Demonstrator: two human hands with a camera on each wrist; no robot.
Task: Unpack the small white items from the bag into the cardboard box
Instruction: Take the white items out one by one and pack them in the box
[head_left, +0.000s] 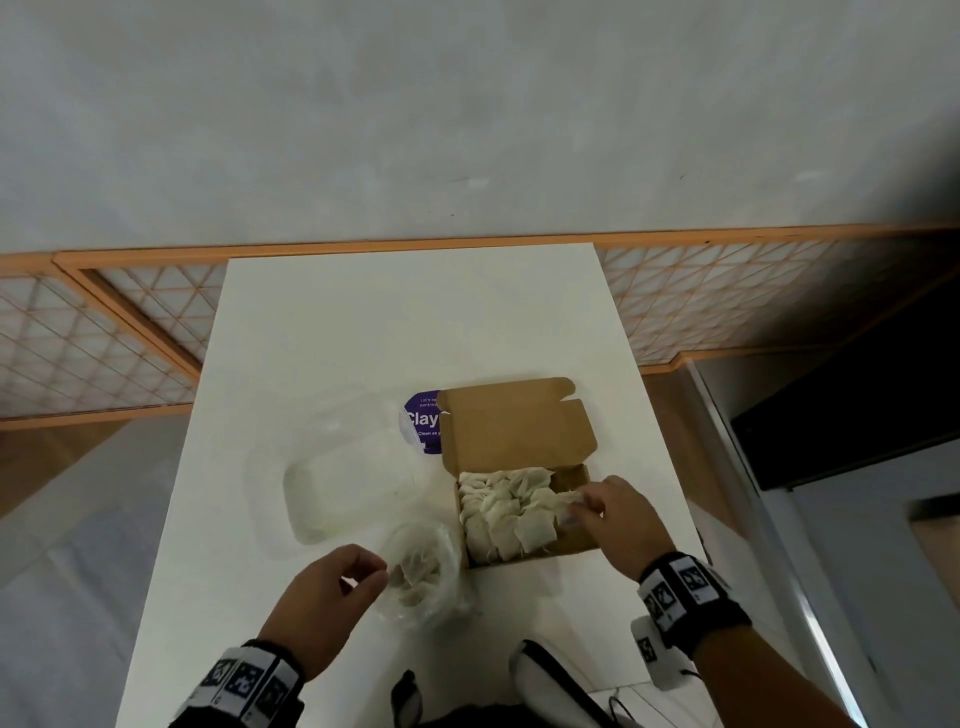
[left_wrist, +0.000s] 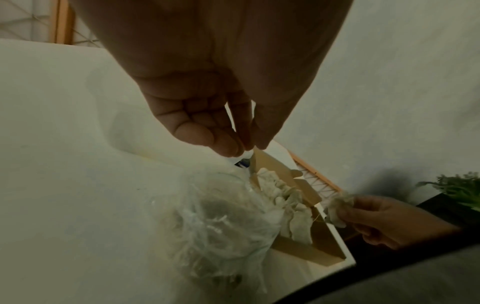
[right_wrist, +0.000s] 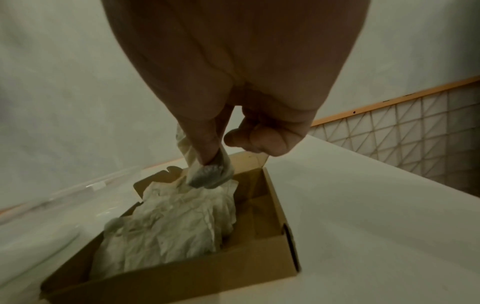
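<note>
While white items (head_left: 501, 512) fill cardboard box (head_left: 574, 540), right hand (head_left: 618, 519) pinches one, left hand (head_left: 324, 597) pinches bag (head_left: 423, 577).

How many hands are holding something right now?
2. The left hand pinches the bag by its rim, beside the box; the right hand pinches one sachet over the box.
</note>
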